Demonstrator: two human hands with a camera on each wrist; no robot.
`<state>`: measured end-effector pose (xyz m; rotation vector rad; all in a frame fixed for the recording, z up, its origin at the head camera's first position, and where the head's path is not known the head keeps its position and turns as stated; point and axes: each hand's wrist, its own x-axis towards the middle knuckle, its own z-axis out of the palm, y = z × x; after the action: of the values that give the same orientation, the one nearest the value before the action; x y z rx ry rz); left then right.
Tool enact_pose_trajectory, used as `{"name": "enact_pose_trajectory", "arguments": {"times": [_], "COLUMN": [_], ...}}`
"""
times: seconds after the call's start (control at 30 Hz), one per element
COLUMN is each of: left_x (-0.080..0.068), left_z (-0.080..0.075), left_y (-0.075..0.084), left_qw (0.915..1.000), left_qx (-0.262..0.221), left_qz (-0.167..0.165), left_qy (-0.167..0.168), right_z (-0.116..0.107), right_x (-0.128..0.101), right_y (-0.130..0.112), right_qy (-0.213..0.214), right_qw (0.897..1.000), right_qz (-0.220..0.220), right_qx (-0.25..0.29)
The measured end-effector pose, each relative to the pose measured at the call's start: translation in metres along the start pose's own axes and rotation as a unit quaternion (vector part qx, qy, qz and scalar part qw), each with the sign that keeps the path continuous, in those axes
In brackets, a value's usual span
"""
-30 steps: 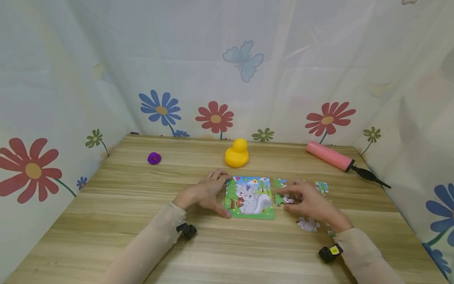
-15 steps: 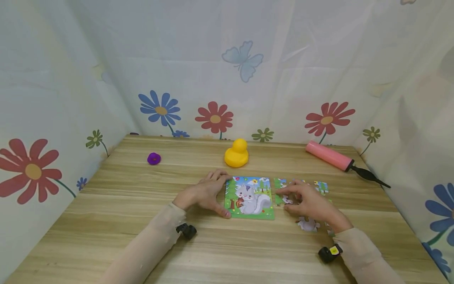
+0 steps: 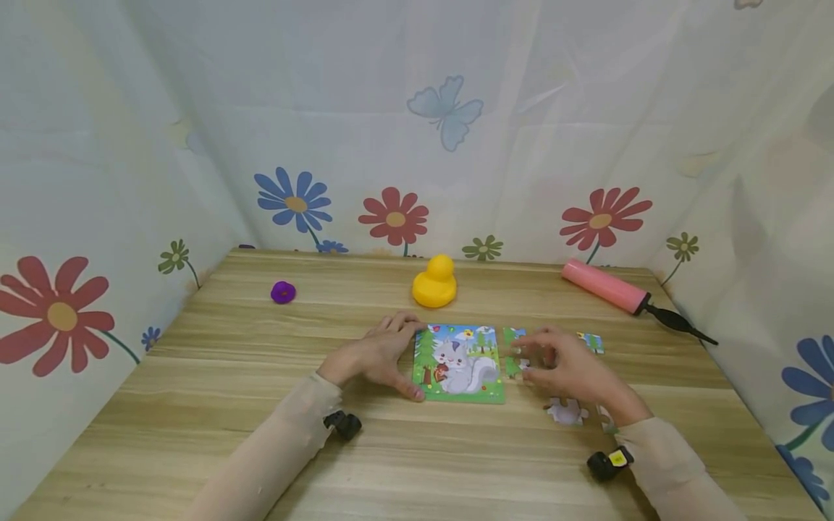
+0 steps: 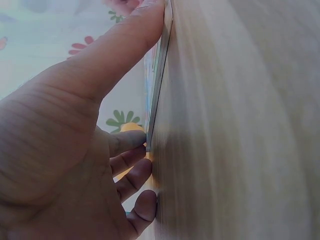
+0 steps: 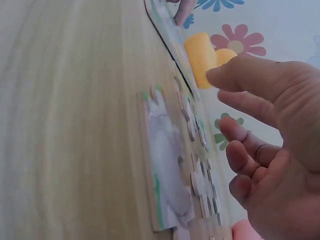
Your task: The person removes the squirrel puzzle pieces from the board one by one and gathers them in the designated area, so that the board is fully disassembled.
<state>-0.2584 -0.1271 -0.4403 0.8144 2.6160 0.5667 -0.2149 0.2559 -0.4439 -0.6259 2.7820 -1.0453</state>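
Note:
A square picture board (image 3: pixel 458 365) printed with a grey squirrel lies flat on the table. My left hand (image 3: pixel 378 354) holds it by its left side, thumb at the near corner and index finger at the far one; the left wrist view shows the board's thin edge (image 4: pixel 159 82) between them. Over the jigsaw pieces to the right of the board hovers my right hand (image 3: pixel 576 367), thumb and fingers spread with nothing between them in the right wrist view. A large grey jigsaw piece (image 3: pixel 565 411) lies below that hand, and its palm hides several others.
Behind the board stands a yellow toy duck (image 3: pixel 435 284). A pink hand pump (image 3: pixel 609 287) with a black handle lies at the back right, and a small purple object (image 3: pixel 283 292) at the back left. Flowered cloth (image 3: pixel 443 145) encloses the table's back and sides.
My right hand's fingers have lifted and loosened a little over the pieces, drawing slightly to the right. The left hand and the board have stayed put.

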Motion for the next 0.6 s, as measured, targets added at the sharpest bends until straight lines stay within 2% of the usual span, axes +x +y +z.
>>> {"name": "enact_pose_trajectory", "arguments": {"times": [0.13, 0.37, 0.6], "left_x": [-0.001, 0.000, -0.001], "left_z": [0.000, 0.002, 0.001], "left_y": [-0.001, -0.001, -0.001], "left_qw": [1.0000, 1.0000, 1.0000], "left_qx": [-0.002, 0.001, 0.000], "left_qz": [0.004, 0.001, 0.002], "left_qy": [0.001, 0.002, 0.004], "right_z": [-0.002, -0.006, -0.004], "right_x": [0.003, 0.010, 0.023], "right_y": [-0.006, -0.018, -0.040], "right_qy": [0.022, 0.074, 0.087], "right_qw": [0.999, 0.995, 0.989], "right_qz": [0.008, -0.023, -0.040], "right_qx": [0.032, 0.068, 0.114]}}
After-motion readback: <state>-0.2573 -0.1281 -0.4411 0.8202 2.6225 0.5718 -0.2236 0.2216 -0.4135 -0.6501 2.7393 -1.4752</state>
